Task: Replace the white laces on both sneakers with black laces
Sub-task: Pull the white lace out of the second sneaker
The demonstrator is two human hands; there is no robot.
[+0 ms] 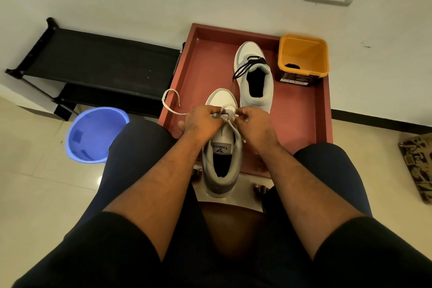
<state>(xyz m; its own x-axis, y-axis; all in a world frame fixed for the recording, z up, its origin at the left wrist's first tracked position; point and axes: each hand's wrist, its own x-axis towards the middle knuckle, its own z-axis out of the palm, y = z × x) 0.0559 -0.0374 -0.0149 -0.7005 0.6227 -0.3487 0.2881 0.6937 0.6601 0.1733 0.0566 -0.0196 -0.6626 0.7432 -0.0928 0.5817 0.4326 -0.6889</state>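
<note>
A grey-and-white sneaker (222,147) is standing toe-away at the tray's near edge, its white lace (171,103) looping out leftward. Beyond it, the second sneaker (254,77) is wearing a black lace (247,66).

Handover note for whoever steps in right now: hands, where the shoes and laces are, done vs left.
Left hand and right hand both pinch the white lace at the near sneaker, held over the red tray; one lace end loops free to the left.
Far sneaker sits on the tray, already with its black lace.
Orange tub at the tray's corner holds something dark, probably the other black lace.
Done: far shoe. Left: pull out the white lace, thread black into the near shoe.
</note>
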